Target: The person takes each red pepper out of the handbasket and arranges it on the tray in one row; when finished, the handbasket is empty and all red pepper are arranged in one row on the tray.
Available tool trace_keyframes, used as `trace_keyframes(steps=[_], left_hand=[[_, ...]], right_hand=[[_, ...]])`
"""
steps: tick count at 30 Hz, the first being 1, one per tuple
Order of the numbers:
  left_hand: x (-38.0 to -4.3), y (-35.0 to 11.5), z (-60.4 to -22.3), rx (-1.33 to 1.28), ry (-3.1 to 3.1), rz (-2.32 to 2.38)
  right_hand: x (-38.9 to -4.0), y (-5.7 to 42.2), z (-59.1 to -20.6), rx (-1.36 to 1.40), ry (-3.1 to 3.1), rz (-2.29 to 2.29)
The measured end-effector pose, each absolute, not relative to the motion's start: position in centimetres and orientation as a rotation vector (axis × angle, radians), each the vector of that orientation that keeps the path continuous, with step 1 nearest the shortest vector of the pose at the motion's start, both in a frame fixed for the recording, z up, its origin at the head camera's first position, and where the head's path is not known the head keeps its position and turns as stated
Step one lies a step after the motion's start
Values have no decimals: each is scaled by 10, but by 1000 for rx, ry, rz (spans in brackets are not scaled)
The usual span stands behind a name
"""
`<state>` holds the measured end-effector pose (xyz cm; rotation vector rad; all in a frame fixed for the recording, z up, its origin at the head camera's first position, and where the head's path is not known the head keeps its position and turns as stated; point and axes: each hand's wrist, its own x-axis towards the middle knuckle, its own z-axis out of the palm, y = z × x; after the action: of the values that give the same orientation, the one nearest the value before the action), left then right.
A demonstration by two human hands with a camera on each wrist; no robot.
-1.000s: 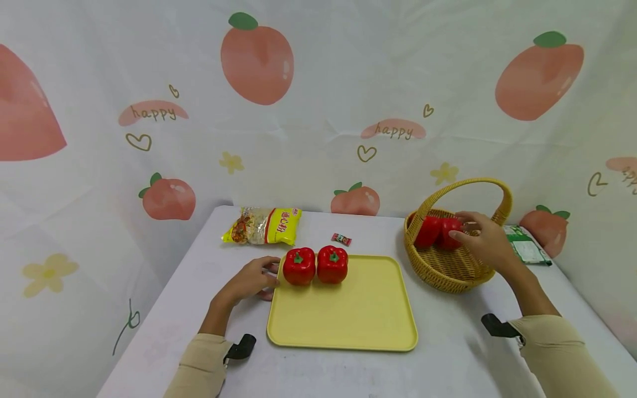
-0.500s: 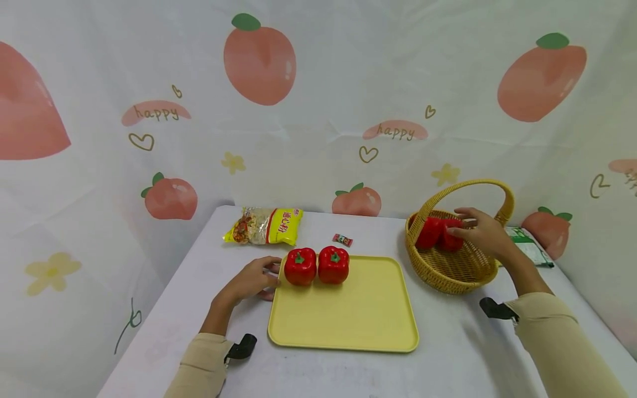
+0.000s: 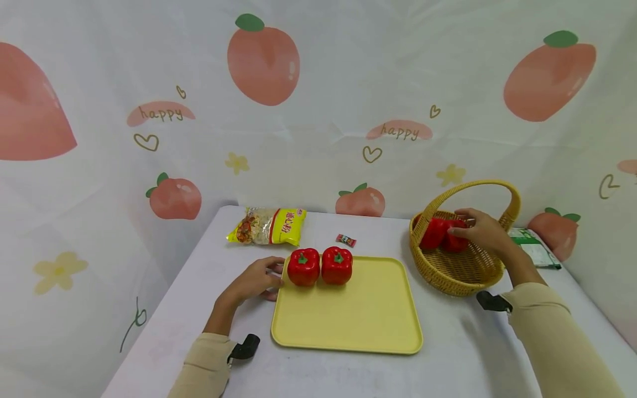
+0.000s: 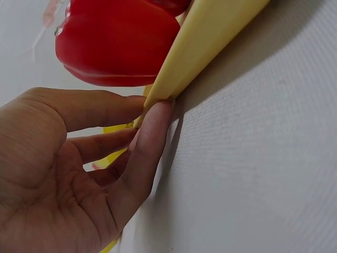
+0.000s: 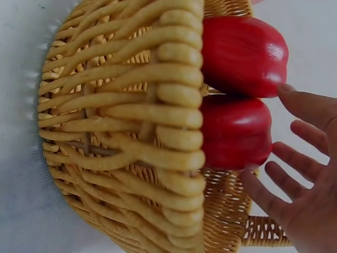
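My left hand (image 3: 257, 278) pinches the left edge of a yellow tray (image 3: 348, 320); the left wrist view shows the thumb under the rim (image 4: 187, 50) and the index finger against it. Two red bell peppers with green stems stand side by side at the tray's back left, a left pepper (image 3: 303, 267) and a right one (image 3: 337, 265). Inside a wicker basket (image 3: 450, 284) are two more, a left red pepper (image 3: 432, 235) and a right red pepper (image 3: 455, 241). My right hand (image 5: 308, 174) is spread at these, thumb tip by one pepper (image 5: 245, 55), fingertips at the other (image 5: 237, 132).
A yellow bag of pasta (image 3: 269, 225) lies at the table's back left. Behind the tray is a small red wrapped candy (image 3: 346, 240). A green and white packet (image 3: 534, 247) lies right of the basket, whose tall handle (image 3: 478, 183) arches over it.
My right hand and forearm have shifted slightly left over the basket, staying at the peppers. The left hand keeps its hold on the tray. The whole view has drifted a little.
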<state>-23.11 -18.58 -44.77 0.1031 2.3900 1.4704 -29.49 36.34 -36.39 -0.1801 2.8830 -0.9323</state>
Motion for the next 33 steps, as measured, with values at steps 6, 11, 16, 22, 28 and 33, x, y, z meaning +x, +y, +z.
trace_keyframes(steps=[6, 11, 16, 22, 28, 33], left_hand=[[-231, -185, -448, 91, 2384, 1472], [-230, -184, -449, 85, 2377, 1476], [-230, -184, -448, 86, 2377, 1481], [-231, -185, -448, 85, 2372, 1482], [-231, -185, -448, 79, 2372, 1483], [-231, -185, -447, 78, 2374, 1481]], right_hand=[[-297, 366, -366, -187, 2869, -887], [-299, 369, -369, -176, 2851, -893], [-301, 369, -373, -205, 2871, -887], [-299, 367, -375, -205, 2892, -850], [-298, 366, -377, -210, 2929, -835], [-297, 367, -379, -186, 2941, -827]])
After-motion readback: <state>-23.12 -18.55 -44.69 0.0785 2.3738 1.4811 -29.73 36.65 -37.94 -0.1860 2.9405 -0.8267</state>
